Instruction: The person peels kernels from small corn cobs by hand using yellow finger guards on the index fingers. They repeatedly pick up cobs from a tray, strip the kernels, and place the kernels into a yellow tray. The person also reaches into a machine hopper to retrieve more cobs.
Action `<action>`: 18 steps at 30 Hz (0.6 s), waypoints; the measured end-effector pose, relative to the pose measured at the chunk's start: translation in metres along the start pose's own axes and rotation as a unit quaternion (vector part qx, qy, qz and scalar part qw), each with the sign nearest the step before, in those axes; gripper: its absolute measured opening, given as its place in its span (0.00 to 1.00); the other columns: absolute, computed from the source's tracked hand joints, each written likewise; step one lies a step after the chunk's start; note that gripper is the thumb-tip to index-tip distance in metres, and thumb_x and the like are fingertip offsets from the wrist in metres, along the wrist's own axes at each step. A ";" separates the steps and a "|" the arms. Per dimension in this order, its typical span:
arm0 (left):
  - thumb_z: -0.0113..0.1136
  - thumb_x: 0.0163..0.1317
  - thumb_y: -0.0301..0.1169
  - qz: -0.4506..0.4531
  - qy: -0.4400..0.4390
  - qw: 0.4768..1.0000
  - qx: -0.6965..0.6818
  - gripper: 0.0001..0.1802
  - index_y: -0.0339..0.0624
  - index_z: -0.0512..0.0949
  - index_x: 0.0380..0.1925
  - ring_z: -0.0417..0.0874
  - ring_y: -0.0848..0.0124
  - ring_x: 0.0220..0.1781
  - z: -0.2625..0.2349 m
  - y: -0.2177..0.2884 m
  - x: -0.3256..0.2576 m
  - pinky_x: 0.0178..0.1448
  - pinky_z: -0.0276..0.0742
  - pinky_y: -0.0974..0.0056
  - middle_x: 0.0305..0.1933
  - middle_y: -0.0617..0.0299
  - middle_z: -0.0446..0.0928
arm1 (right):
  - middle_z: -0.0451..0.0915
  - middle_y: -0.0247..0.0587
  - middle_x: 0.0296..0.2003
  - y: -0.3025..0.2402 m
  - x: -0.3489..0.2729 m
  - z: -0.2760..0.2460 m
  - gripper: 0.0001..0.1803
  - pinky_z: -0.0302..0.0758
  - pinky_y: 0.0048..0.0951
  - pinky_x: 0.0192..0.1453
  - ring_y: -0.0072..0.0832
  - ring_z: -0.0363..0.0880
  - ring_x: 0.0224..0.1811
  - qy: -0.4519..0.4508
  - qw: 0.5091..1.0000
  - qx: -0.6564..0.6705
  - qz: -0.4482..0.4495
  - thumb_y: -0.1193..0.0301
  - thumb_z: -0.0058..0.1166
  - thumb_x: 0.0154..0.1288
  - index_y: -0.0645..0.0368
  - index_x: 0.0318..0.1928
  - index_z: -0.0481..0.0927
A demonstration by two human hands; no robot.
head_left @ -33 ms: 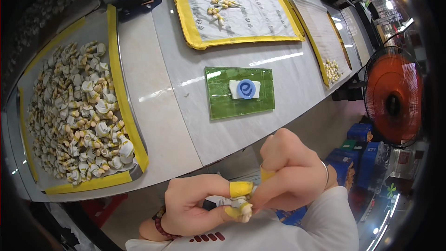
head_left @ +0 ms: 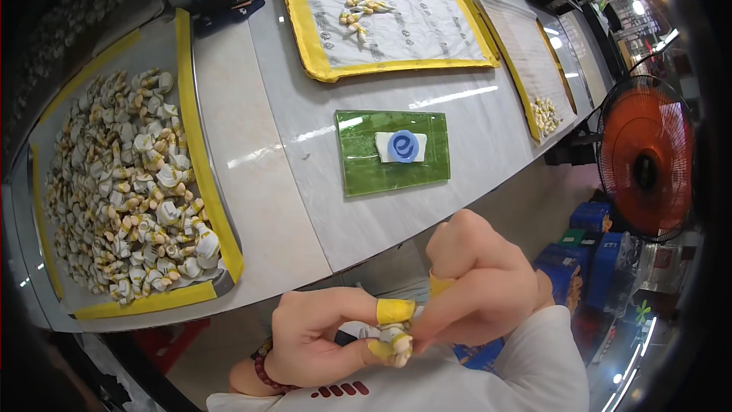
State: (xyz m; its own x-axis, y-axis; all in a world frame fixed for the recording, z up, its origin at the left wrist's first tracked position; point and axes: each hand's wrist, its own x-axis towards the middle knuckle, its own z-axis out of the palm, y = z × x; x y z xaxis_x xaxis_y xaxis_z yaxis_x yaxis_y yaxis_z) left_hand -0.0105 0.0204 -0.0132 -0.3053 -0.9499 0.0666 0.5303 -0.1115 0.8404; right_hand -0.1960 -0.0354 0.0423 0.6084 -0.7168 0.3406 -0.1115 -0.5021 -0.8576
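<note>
My left hand pinches a small white-and-cream figurine-like piece between thumb and forefinger, both wrapped in yellow tape. The piece is held just off the table's front edge, close to my body. Pressed up beside it is my right hand, fingers bent and closed, with yellow tape on one finger. Its fingertips are partly hidden, so whatever they grip cannot be made out. Beyond my hands a green glass slab lies on the table, bearing a white pad with a small round blue dish on top.
At left, a yellow-edged tray holds a heap of similar pieces. A cloth-lined tray at the back carries several slim pieces. Another tray with small pieces sits far right, near an orange fan and blue boxes.
</note>
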 end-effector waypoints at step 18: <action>0.68 0.50 0.23 -0.005 0.000 0.994 0.108 0.13 0.34 0.80 0.37 0.83 0.76 0.35 -0.002 0.024 0.000 0.39 0.78 0.72 0.33 0.57 0.82 | 0.63 0.33 0.29 0.000 0.006 0.008 0.11 0.64 0.26 0.29 0.28 0.65 0.28 -0.060 0.997 -0.030 -0.026 0.73 0.68 0.47 0.55 0.30 0.78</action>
State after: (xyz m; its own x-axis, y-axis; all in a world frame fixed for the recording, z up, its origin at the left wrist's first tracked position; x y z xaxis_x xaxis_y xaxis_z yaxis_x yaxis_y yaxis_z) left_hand 0.0038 0.0172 0.0058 -0.3097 -0.9491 0.0570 0.3442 -0.0561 0.9372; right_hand -0.1865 -0.0354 0.0416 0.7037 -0.6282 0.3318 -0.1228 -0.5676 -0.8141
